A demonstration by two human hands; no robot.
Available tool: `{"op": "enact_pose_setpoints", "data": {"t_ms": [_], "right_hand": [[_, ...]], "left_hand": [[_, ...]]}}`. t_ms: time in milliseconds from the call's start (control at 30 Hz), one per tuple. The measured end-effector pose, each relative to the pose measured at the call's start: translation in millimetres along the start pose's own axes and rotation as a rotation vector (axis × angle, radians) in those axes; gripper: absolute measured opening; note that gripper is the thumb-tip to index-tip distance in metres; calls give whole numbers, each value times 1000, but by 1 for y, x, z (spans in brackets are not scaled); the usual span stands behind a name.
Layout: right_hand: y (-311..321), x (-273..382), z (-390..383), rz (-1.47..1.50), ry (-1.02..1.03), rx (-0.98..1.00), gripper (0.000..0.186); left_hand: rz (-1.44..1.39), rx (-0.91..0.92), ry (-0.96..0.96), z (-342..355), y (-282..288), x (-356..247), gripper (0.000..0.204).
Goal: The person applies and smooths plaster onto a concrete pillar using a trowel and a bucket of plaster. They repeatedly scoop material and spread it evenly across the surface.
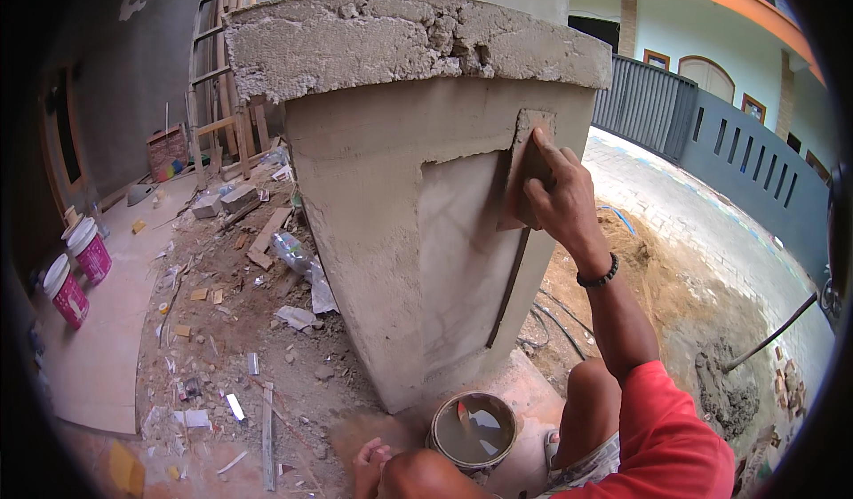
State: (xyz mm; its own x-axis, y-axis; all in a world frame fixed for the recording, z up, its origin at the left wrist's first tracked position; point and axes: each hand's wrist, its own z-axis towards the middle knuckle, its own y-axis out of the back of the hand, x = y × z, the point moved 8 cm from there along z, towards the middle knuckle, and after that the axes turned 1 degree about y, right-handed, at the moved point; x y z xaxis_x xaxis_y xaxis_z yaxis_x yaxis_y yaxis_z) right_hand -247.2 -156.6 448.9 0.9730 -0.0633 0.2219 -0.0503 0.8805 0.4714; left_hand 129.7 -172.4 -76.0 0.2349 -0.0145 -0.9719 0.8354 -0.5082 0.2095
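My right hand grips a flat rectangular float and presses it on the upper right face of a tapered concrete pillar, along the edge of a recessed panel. The pillar has a rough, pitted top slab. My left hand is low by my knee, fingers curled, partly hidden; I cannot make out what is in it. A round bucket of grey slurry, with a small red-tipped item inside, stands at the pillar's foot.
Two pink-and-white buckets stand at left. A ladder leans behind. Rubble, wood scraps and a plastic bottle litter the ground. At right are sand, hoses, a wet mortar pile with a long handle, and a grey gate.
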Motion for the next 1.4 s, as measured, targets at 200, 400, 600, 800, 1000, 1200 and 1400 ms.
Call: {"op": "enact_pose_setpoints", "data": {"t_ms": [200,400,600,800,1000,1200,1400], "right_hand": [[15,-4,-48,103,-35,78,63],[26,-31,18,411,-255,-68,63],[-24,69,-14,266,-81,-88,60],[-1,56,-45,341,-40,-44,59],[-3,20,21,522,-318,-80,58],[-42,136,-49,229,12,200,57],[13,63,2,338,-146,-137,56]], "left_hand": [[-447,-136,284,12,8,47,44],[-406,-157,286,-3,19,-10,43],[-434,-153,282,0,23,15,38],[-472,-154,269,-1,33,32,39],[-466,-125,275,1,24,34,40],[-417,-133,302,-1,26,32,41],[-442,-106,292,0,25,16,42]]}}
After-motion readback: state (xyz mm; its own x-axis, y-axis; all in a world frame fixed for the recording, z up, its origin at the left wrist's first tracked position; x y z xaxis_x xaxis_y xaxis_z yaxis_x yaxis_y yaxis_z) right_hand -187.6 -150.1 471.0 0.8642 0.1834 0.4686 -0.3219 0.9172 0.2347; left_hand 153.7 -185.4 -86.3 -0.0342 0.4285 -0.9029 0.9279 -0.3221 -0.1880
